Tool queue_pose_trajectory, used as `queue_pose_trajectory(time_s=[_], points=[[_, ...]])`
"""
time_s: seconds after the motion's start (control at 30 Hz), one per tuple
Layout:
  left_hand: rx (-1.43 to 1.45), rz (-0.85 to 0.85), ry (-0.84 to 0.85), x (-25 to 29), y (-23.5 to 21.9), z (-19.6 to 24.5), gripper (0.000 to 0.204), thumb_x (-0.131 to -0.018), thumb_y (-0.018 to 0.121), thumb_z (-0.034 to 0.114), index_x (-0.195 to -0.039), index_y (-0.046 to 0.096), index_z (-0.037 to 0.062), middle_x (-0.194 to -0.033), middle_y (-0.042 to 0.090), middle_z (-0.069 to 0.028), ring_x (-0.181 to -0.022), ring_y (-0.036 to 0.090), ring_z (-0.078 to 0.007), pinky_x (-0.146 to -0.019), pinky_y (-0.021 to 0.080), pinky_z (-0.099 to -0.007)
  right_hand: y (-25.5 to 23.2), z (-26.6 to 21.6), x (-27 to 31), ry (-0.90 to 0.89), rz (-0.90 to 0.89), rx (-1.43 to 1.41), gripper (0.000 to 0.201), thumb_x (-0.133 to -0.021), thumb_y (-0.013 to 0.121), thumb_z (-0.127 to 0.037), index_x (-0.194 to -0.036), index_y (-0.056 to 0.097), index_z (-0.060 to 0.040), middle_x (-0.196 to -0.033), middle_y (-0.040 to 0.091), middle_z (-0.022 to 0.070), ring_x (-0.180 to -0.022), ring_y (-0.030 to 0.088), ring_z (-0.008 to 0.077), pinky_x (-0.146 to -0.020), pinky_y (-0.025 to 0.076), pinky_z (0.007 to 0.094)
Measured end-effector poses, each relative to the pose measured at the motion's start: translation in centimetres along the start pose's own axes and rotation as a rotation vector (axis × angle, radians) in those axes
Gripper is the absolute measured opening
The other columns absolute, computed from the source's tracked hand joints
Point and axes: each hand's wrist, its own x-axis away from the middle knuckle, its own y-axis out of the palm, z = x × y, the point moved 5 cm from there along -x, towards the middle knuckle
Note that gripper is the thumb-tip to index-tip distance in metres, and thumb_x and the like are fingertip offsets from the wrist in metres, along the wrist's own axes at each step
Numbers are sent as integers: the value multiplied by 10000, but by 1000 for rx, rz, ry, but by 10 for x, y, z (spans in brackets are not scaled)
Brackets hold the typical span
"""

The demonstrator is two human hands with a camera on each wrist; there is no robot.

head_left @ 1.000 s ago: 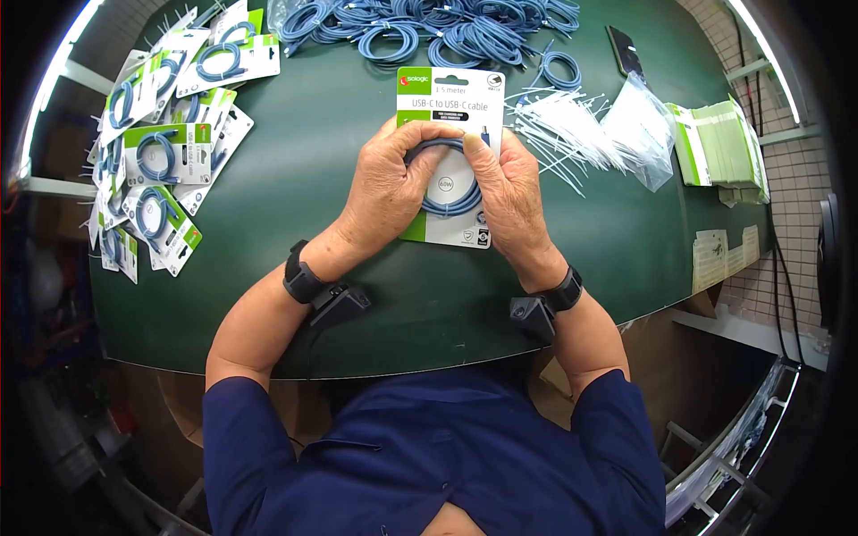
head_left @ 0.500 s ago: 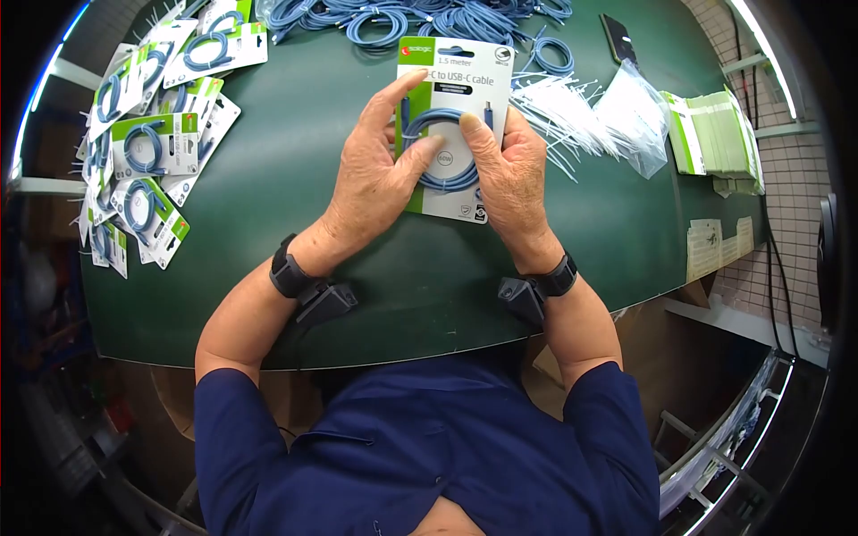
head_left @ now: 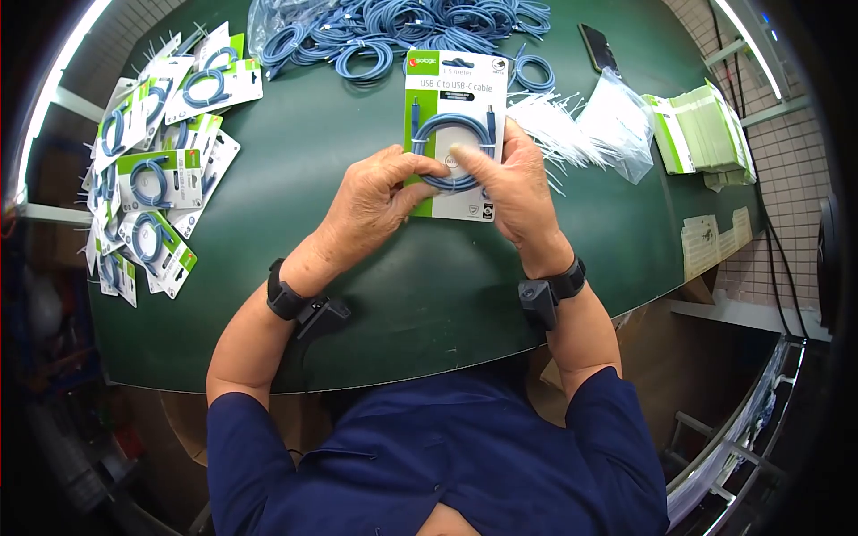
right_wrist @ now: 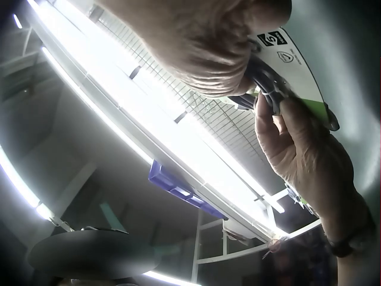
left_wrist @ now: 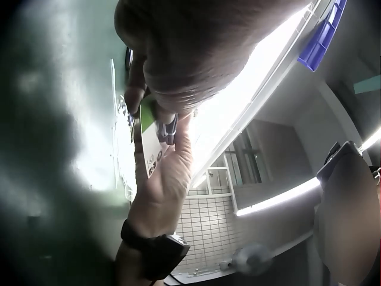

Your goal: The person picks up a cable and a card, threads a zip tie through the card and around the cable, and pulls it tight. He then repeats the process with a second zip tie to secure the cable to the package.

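Observation:
A white and green packaging card [head_left: 436, 79], printed "USB-C to USB-C cable", is held upright over the table. On its front lies a coiled blue USB-C cable [head_left: 447, 121], its two plugs pointing up. My left hand [head_left: 375, 198] pinches the coil at its lower left between thumb and forefinger. The right wrist view shows these fingertips on the cable strands [right_wrist: 262, 74]. My right hand [head_left: 529, 192] grips the card by its right side, thumb across the coil's middle, fingers hidden behind. In the left wrist view, the card [left_wrist: 149, 140] stands edge-on between the hands.
Finished-looking carded cables [head_left: 161, 183] lie heaped on the left of the green table [head_left: 268, 179]. Loose coiled cables [head_left: 402, 36] are piled at the back. White cable ties [head_left: 554, 129], a clear bag [head_left: 621, 134], a phone [head_left: 599, 46] and stacked cards [head_left: 702, 129] lie to the right.
My left hand has left the coil's upper left, opened its forefinger upward, then dropped to pinch the lower left. The left plug is now uncovered. My right hand keeps its grip on the card.

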Motion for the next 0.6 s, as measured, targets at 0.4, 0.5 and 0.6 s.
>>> queue_pose_trajectory(time_s=[0.4,0.5,0.6], points=[[37,71,23,0,4,-4,194,-955,766,16,-1144,762,57,-970,675,-56,-741,606,-136,-655,501,-301,6,-7,2,64,-67,-56,476,-923,602,73,-1391,525,45,-1259,676,118,-1137,675,174,-1003,558,330],[30,59,6,0,3,-5,245,-937,777,19,-1175,757,73,-1018,721,-107,-865,698,-223,-771,560,-368,7,-10,1,78,-84,-47,482,-955,608,60,-1426,510,36,-1290,670,122,-1153,676,173,-1015,558,329],[253,110,-82,2,5,-13,386,-947,777,32,-1324,690,39,-1113,725,-92,-957,699,-163,-833,569,-336,6,-13,1,69,-85,-78,476,-974,635,34,-1432,506,40,-1306,667,125,-1165,673,176,-1030,553,333]])
